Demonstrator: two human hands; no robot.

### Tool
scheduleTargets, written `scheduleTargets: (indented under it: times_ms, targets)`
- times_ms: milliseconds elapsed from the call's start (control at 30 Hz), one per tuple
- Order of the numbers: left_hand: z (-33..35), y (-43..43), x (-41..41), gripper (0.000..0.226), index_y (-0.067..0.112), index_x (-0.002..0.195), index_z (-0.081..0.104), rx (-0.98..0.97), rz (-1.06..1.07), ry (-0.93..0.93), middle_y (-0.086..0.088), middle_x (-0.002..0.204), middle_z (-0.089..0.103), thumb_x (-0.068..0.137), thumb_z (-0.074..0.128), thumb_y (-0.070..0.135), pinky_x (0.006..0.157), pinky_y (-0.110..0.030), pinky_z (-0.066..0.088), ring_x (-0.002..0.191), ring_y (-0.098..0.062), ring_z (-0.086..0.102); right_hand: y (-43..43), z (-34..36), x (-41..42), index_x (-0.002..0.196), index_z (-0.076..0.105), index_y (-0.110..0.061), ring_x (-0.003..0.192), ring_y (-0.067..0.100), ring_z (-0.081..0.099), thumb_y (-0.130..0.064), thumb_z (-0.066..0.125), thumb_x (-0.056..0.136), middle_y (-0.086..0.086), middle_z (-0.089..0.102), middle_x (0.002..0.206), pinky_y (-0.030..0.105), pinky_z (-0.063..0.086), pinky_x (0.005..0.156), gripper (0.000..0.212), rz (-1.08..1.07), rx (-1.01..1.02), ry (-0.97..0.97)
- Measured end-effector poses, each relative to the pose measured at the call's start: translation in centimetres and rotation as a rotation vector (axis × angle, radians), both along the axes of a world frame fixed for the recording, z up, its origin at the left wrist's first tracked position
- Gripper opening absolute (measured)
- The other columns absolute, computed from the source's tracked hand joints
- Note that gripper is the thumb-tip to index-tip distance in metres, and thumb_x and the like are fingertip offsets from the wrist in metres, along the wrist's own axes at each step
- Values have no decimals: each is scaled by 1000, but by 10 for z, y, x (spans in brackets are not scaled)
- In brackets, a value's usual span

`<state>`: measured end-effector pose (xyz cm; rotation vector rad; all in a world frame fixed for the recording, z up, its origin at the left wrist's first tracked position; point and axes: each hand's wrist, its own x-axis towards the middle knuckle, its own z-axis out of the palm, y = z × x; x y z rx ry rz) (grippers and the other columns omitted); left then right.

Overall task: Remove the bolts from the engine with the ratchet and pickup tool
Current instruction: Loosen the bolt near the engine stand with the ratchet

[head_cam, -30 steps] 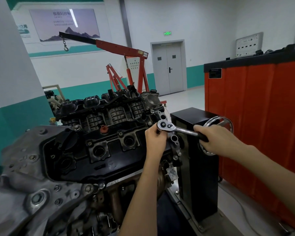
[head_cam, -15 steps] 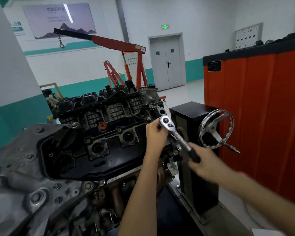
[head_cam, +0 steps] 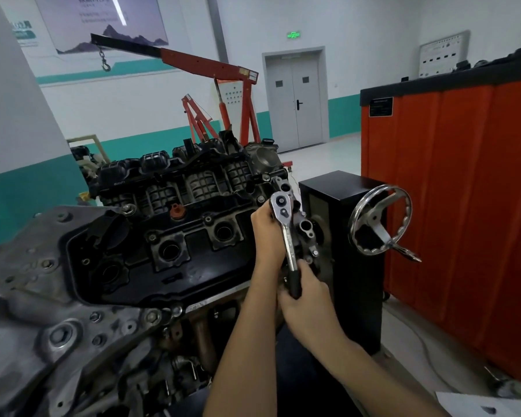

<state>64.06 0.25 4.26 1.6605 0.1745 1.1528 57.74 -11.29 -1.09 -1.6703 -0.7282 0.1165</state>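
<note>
ratchet: chrome steel ratchet [head_cam: 286, 236] with a black rubber handle, its head seated at the right end of the grey-and-black car engine [head_cam: 163, 242], its shaft pointing down toward me.
bolt: hidden under the ratchet head; i cannot see it.
pickup tool: not in sight.
right grip [head_cam: 309, 305]: wrapped round the black handle end.
left grip [head_cam: 266, 233]: curled against the ratchet head from the left, steadying it; what my fingers close on underneath is hidden.
handling: i judge the ratchet stiff and fairly heavy, and its bare chrome slippery. so i'd pull from the rubber end for leverage and press at the head so the socket sits square. a loosened bolt would be small and easy to lose in the engine's recesses.
surface: no worktop; the engine seems mounted on a black box stand [head_cam: 343, 206] with a shiny metal handwheel [head_cam: 379, 219].
room: pale workshop floor [head_cam: 322, 155], red engine hoist [head_cam: 211, 67] behind, orange panelled cabinet [head_cam: 463, 206] to the right, grey double door [head_cam: 295, 97] at the back.
</note>
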Motion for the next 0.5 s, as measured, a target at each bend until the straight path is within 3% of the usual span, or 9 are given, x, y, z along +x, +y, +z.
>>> scheduleTargets:
  times_ms: [67, 133, 200, 267, 367, 433, 500]
  targets:
    - [1, 1, 0, 56, 33, 48, 43, -13, 5, 14, 18, 49, 40, 89, 57, -1, 56, -22, 34, 57, -1, 36, -3, 2, 4, 95, 53, -22, 57, 16, 56, -5, 55, 84, 9, 58, 73, 26, 47, 51, 20, 19, -44, -1]
    - [1, 2, -1, 51, 30, 47, 45, 16, -8, 32, 16, 47, 42, 86, 59, 1, 53, -19, 33, 53, 1, 34, -29, 10, 29, 95, 54, -17, 49, 8, 50, -2, 56, 83, 8, 54, 66, 21, 42, 46, 19, 48, -165, -103]
    - [0, 0, -3, 41, 19, 50, 48, 51, -16, 39, 10, 51, 44, 85, 58, -1, 52, -19, 32, 53, -3, 34, -60, 32, 66, 92, 52, -21, 46, 6, 49, -2, 58, 84, 2, 52, 63, 16, 38, 44, 21, 54, -376, -313]
    - [2, -2, -4, 24, -7, 61, 52, 93, -4, 35, -2, 57, 45, 85, 55, -3, 52, -15, 31, 55, -3, 34, -77, 65, 106, 96, 48, -27, 51, 10, 50, -9, 58, 86, -5, 50, 66, 19, 39, 50, 22, 18, -620, -605]
    - [4, -4, -5, 21, -11, 67, 54, 76, 28, 12, -4, 61, 48, 87, 54, -4, 52, -13, 32, 55, 0, 35, -77, 103, 136, 105, 48, -22, 59, 14, 49, -18, 55, 89, -9, 44, 64, 26, 37, 57, 18, -106, -820, -966]
    - [3, -6, -5, 25, -5, 62, 51, 50, 42, 18, 0, 58, 46, 87, 53, -2, 52, -16, 30, 54, 1, 33, -74, 96, 133, 101, 46, -23, 63, 19, 54, -18, 55, 87, -7, 45, 65, 26, 36, 56, 17, -159, -783, -937]
    - [-1, -4, -4, 40, 17, 52, 50, 54, 27, 17, 12, 51, 44, 84, 51, -6, 50, -13, 30, 50, 1, 34, -72, 61, 106, 95, 45, -24, 61, 19, 56, -14, 58, 86, -4, 47, 65, 24, 35, 52, 19, -155, -624, -686]
